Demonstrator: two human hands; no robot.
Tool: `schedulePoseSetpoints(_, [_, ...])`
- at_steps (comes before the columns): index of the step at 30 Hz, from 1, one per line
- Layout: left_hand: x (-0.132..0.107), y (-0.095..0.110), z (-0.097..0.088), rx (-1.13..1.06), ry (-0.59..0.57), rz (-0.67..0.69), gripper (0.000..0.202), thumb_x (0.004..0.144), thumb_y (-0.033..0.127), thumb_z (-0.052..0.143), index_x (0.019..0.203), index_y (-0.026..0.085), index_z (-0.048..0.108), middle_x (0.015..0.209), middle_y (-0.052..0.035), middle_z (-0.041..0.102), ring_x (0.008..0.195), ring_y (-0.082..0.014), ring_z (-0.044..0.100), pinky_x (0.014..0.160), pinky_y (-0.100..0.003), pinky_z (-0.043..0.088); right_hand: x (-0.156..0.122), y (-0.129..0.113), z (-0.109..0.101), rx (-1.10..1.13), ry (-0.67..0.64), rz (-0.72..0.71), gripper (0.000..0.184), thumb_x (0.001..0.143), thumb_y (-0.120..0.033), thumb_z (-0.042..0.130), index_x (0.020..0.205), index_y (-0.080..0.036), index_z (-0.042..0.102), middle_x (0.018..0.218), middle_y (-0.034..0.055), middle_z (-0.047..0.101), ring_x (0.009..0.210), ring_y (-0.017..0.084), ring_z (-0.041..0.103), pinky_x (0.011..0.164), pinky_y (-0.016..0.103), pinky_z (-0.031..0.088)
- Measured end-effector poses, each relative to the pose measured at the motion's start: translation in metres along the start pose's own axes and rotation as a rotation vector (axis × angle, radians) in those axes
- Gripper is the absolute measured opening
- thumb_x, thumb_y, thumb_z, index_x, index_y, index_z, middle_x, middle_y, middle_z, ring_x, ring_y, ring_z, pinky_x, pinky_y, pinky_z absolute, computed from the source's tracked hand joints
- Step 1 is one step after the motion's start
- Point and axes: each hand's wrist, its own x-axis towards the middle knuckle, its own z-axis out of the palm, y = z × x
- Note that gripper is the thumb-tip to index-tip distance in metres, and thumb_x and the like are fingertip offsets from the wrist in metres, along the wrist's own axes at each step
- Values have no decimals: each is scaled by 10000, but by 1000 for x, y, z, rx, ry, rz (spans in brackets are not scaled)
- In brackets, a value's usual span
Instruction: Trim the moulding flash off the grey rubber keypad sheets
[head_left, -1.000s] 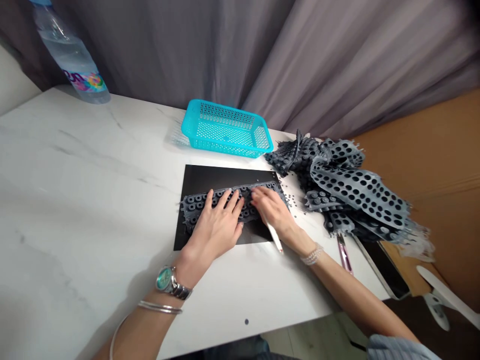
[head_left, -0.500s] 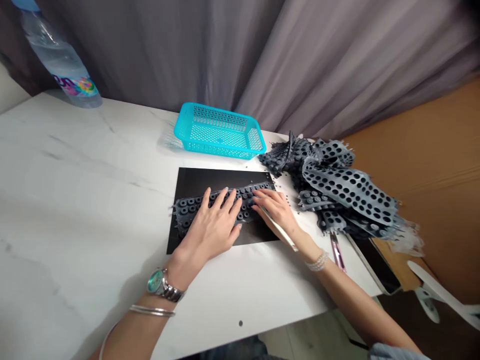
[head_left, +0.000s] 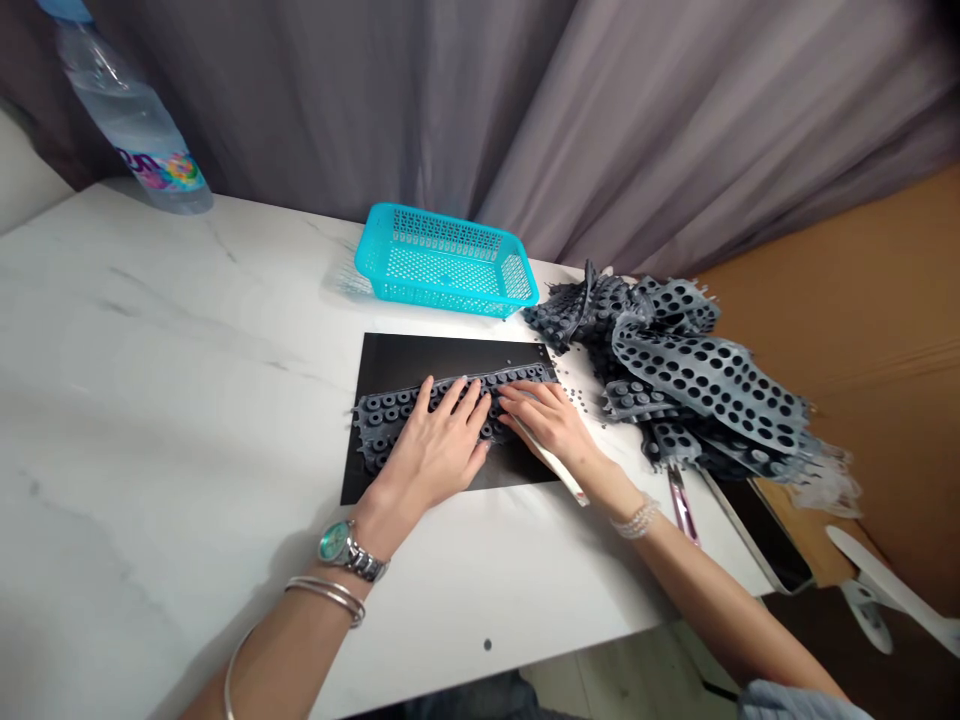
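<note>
Work surface: white marble-pattern table [head_left: 150, 400] set against a grey curtain [head_left: 450, 100]. A black mat [head_left: 450, 352] lies flat at the table's centre. On the mat rests a grey rubber sheet [head_left: 386, 415] studded with rows of small ring-shaped buttons, running across the mat's width.

Left hand [head_left: 439, 450]: palm down, fingers spread apart, pressing flat on the middle of the rubber sheet. It grips nothing. A watch [head_left: 341, 545] and bangles sit at the wrist.

Right hand [head_left: 551, 420]: fingertips on the right part of the sheet, just beside the left hand. The hand is closed over a white stick [head_left: 559, 468], which runs under the palm and projects past the mat's near edge.

Surroundings: turquoise basket [head_left: 446, 260] just behind the mat. A heap of perforated grey sheets [head_left: 697, 380] lies to the right, with small loose grey bits [head_left: 577, 395] scattered between heap and mat. A water bottle [head_left: 127, 110] stands at the far left corner.
</note>
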Motion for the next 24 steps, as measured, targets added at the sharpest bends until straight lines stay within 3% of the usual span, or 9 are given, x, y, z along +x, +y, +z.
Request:
schedulePoseSetpoints(8, [0, -1, 1, 5, 2, 6, 542, 982, 357, 331, 1452, 100, 415, 1529, -125, 403, 1419, -292, 343, 1170, -578, 215, 8, 0, -1, -1, -143, -54, 182, 985, -210, 484, 1099, -146, 611, 1214, 155, 671, 1159, 290, 587, 846, 443, 528])
schedulePoseSetpoints(10, [0, -1, 2, 8, 6, 4, 543, 981, 359, 332, 1452, 101, 413, 1531, -124, 400, 1420, -289, 343, 1172, -574, 214, 8, -1, 0, 56, -122, -28, 195, 989, -215, 470, 1117, -155, 605, 1181, 155, 676, 1161, 288, 586, 863, 439, 544])
schedulePoseSetpoints(12, [-1, -2, 3, 8, 8, -1, 540, 981, 357, 338, 1454, 108, 412, 1532, -119, 400, 1420, -281, 345, 1176, -562, 214, 3, -2, 3, 128, 15, 115, 219, 997, -224, 448, 1161, -183, 587, 1167, 139, 664, 1136, 257, 603, 881, 410, 557])
schedulePoseSetpoints(15, [-1, -3, 3, 7, 5, -7, 532, 981, 356, 344, 1458, 129, 410, 1532, -108, 403, 1423, -274, 345, 1182, -544, 212, -13, -1, 4, 145, 269, 473, 244, 1002, -255, 431, 1198, -214, 571, 1163, 123, 631, 1063, 221, 636, 890, 390, 559])
schedulePoseSetpoints(17, [-1, -3, 3, 7, -2, -6, 531, 982, 358, 341, 1461, 138, 405, 1536, -103, 397, 1425, -276, 340, 1183, -542, 210, -23, 1, 1, 134, 291, 585, 237, 998, -286, 444, 1178, -218, 582, 1154, 117, 630, 1058, 225, 637, 902, 405, 551])
schedulePoseSetpoints(20, [-1, -2, 1, 11, -5, -5, 524, 980, 339, 337, 1463, 147, 399, 1544, -105, 385, 1424, -283, 341, 1176, -549, 218, -28, 4, -6, 145, 194, 552, 214, 987, -310, 473, 1140, -225, 597, 1159, 109, 641, 1074, 236, 633, 913, 423, 543])
schedulePoseSetpoints(24, [-3, -1, -7, 15, -9, 13, 475, 942, 270, 372, 1385, 150, 493, 1521, -119, 421, 1405, -297, 370, 1160, -557, 247, -16, 1, -10, 156, 44, 307, 167, 968, -283, 528, 1098, -222, 614, 1159, 107, 672, 1063, 244, 643, 881, 420, 541])
